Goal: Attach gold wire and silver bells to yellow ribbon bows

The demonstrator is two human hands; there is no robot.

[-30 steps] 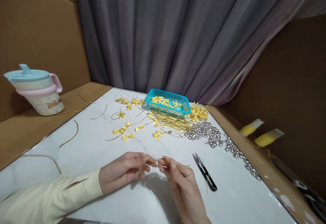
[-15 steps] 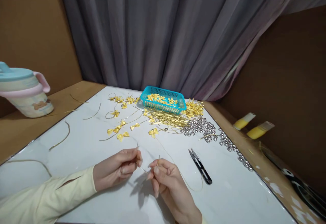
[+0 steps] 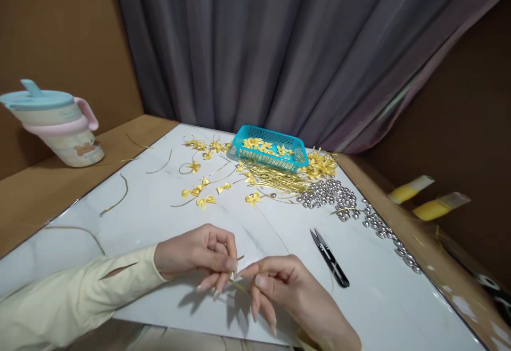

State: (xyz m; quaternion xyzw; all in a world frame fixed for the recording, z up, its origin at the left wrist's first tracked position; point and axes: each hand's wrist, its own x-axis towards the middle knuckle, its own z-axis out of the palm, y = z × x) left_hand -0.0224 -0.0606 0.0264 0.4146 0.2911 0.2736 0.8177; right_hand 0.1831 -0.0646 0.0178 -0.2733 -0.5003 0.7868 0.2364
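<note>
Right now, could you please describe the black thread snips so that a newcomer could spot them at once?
Start at the white table. The thread snips lie flat just right of the right hand, nearer than the silver beads. They are the only black, slim, pointed tool there.

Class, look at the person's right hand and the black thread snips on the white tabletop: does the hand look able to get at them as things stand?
Probably yes. The snips lie in the open just beside the right hand, with only bare white tabletop between. But its fingers are pinching a thin gold cord with the left hand.
</note>
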